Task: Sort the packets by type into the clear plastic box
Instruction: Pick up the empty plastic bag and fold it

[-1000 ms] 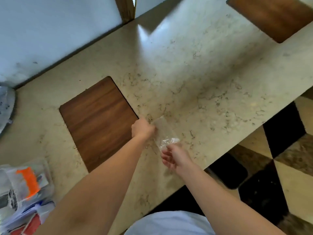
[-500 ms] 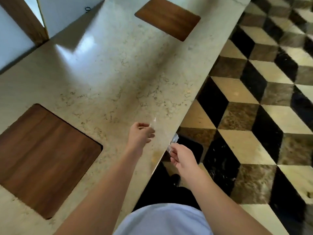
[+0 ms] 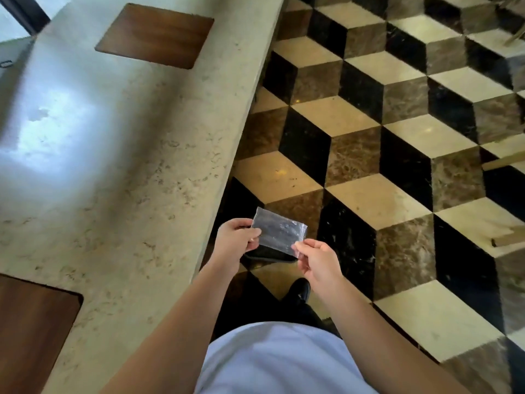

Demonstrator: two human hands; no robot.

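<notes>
A small clear plastic packet is held flat in the air between both hands, past the counter's edge and above the floor. My left hand pinches its left edge with thumb and fingers. My right hand pinches its lower right corner. What the packet holds cannot be made out. The clear plastic box and the other packets are out of view.
The beige marble counter runs along the left, with a wooden inlay at the far end and another wooden inlay at the near left. A black, cream and brown cube-pattern floor fills the right. A black shoe shows below the hands.
Both hands lifted the packet off the counter and carried it right, past the edge. The view swung right, so the pile of packets at the left is gone from sight.
</notes>
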